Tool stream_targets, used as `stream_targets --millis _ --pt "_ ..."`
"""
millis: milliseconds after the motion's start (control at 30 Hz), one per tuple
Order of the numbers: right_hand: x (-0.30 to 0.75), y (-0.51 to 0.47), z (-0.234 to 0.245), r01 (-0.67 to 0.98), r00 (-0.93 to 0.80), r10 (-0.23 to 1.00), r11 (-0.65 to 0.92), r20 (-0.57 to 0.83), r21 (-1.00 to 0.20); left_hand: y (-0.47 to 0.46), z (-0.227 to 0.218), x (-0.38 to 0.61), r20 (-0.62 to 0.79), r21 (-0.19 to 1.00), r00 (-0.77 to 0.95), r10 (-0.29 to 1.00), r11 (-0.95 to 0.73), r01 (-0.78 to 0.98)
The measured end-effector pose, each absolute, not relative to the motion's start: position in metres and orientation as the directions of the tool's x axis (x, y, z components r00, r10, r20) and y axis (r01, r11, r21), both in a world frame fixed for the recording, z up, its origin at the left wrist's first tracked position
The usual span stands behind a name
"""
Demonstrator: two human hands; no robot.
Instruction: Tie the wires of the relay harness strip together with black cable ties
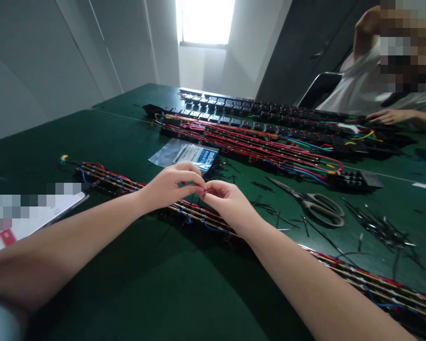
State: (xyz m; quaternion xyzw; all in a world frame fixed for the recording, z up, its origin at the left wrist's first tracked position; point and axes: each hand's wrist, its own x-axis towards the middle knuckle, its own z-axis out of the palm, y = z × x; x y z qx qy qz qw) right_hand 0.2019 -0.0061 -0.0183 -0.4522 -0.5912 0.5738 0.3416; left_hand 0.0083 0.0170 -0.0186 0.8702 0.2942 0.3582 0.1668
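Both hands meet at the middle of the view, just above a long wired strip (102, 176). The left hand (170, 184) is curled, thumb and forefinger pinched narrow. The right hand (227, 201) is pinched the same way, and its fingertips touch those of the left. I cannot tell whether anything thin sits between the fingertips.

The strip lies flat on the dark green, matte worktop (128, 265). It runs from about 10 o'clock of the hands, passes under them, and goes on to 4 o'clock. It is a narrow black bar carrying bare brass-coloured rails and thin red and blue wires looped along it.

At 12 o'clock, just beyond the hands, lies a clear glossy plastic bag (184, 154) with a blue and white label. At 3 o'clock, well apart, lie scissors (315, 203) with steel blades and pale grey loop handles, their blades slightly parted. Thin black offcuts (383, 229) are scattered past the scissors and near the bag.

Further off, at 1 o'clock, lie more black strips (255, 142) in parallel rows, with square sockets and bundles of red, green, blue and yellow wire. A small ribbed black block (355, 180) sits at their near end. At 2 o'clock another person's hand (390, 116) rests on those strips. At 9 o'clock lies a white sheet (39, 218).
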Motion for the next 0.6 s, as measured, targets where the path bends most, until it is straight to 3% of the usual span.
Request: stream_targets --millis 233,400,600 --pt "0.2016 -0.0078 -0.0132 0.076 -0.375 0.926 -0.023 -0.050 -0.997 0.0210 -0.0149 0.0085 0.485 0.601 0.555 0.676 -0.719 0.350" --pt "0.2015 -0.0076 -0.0139 0.027 -0.340 0.940 -0.033 -0.040 -0.999 0.0181 -0.0144 0.0097 0.355 0.724 0.480 0.803 -0.561 0.403" --pt "0.2036 -0.0075 -0.0143 -0.011 -0.305 0.952 -0.047 -0.042 -0.999 0.0208 -0.0166 0.0100 0.282 0.733 0.516 0.809 -0.528 0.429"
